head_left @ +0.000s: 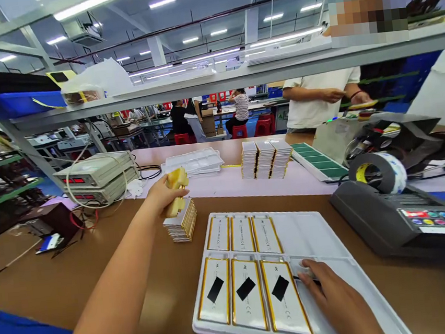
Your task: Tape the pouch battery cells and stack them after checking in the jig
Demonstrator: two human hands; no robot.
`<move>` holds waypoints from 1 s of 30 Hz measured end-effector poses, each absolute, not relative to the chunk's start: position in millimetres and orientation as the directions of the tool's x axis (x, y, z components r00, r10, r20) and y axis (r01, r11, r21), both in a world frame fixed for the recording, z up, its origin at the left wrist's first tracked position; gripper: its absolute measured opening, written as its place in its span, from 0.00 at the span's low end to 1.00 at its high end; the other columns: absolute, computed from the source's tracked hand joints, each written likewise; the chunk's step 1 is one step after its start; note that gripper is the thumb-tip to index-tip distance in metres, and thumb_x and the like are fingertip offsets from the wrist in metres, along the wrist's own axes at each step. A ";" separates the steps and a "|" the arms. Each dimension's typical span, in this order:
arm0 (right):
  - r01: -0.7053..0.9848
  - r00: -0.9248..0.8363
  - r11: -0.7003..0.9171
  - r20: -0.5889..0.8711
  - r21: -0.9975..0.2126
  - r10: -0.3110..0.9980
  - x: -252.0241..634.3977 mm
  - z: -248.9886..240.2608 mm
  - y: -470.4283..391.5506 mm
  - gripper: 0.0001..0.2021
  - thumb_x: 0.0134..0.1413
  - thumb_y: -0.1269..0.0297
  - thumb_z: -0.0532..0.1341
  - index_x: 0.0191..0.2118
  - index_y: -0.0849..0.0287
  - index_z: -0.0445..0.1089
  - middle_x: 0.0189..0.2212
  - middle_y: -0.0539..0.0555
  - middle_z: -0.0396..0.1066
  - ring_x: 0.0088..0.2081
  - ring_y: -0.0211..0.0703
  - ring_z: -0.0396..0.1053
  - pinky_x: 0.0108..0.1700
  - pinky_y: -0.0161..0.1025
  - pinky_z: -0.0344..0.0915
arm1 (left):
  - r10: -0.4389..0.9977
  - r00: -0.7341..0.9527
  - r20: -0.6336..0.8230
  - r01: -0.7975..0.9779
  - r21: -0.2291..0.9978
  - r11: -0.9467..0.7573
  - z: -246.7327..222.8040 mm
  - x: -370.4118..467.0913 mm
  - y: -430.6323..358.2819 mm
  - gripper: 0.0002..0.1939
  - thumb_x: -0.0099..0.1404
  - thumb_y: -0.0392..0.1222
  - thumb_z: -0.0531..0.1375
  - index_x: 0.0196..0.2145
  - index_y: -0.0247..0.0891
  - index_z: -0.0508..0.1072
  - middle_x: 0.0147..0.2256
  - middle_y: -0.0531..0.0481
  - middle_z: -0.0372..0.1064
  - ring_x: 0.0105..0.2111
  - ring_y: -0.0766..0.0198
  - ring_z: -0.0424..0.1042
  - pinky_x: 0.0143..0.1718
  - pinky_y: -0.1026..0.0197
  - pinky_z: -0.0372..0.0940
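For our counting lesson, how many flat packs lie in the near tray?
6: three packs in the far row of the tray; three packs, with black patches, in its near row. The right hand may hide another.

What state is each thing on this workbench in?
White plastic tray: partly filled.
Three near flat white yellow-edged packs: each bears a black patch.
Three far packs: unpatched.
Left hand: gripping a yellow spongy-looking block.
Right hand: at the tray; its hold is unclear.
Boxy grey instruments: stacked, red displays lit.
Black-sided tape roll: standing on edge.
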State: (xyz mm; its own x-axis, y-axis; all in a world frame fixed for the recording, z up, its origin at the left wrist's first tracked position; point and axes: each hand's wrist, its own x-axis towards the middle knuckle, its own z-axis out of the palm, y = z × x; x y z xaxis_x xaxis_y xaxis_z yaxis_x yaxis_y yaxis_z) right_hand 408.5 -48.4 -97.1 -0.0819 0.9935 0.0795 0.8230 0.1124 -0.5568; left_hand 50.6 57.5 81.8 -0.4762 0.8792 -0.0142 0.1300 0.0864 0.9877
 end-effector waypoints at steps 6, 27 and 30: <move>0.810 -0.087 0.116 0.078 -0.575 0.993 409.9 -99.8 -48.8 0.21 0.51 0.48 0.43 0.45 0.53 0.60 0.47 0.54 0.62 0.42 0.49 0.64 0.39 0.44 0.61 | 0.823 -0.566 0.053 0.694 0.570 0.441 72.3 43.3 79.3 0.21 0.23 0.33 0.68 0.19 0.38 0.64 0.25 0.45 0.67 0.42 0.44 0.63 0.39 0.53 0.56; 0.779 -0.003 0.103 0.161 -0.619 0.987 408.5 -97.3 -45.8 0.17 0.52 0.52 0.46 0.43 0.53 0.61 0.43 0.52 0.65 0.40 0.43 0.66 0.37 0.38 0.62 | 0.929 -0.344 0.134 0.370 0.929 0.003 73.0 87.9 26.1 0.30 0.41 0.48 0.63 0.44 0.43 0.64 0.26 0.48 0.67 0.31 0.51 0.68 0.34 0.51 0.60; 0.796 0.024 0.112 0.216 -0.594 0.976 408.3 -92.2 -46.3 0.16 0.53 0.54 0.46 0.41 0.55 0.62 0.40 0.54 0.67 0.40 0.44 0.65 0.39 0.38 0.61 | 0.990 0.094 -0.105 -0.311 0.942 0.129 26.9 112.3 26.9 0.20 0.48 0.47 0.58 0.40 0.37 0.65 0.27 0.46 0.67 0.27 0.57 0.68 0.30 0.55 0.63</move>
State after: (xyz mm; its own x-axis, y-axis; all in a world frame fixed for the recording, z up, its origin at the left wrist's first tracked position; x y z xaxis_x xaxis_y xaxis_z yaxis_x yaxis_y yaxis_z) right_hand 408.3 -46.3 -92.2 0.0244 0.9760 0.2163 0.7965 0.1118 -0.5942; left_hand 112.3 26.9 26.9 0.0943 0.9900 -0.1048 -0.3105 0.1293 0.9417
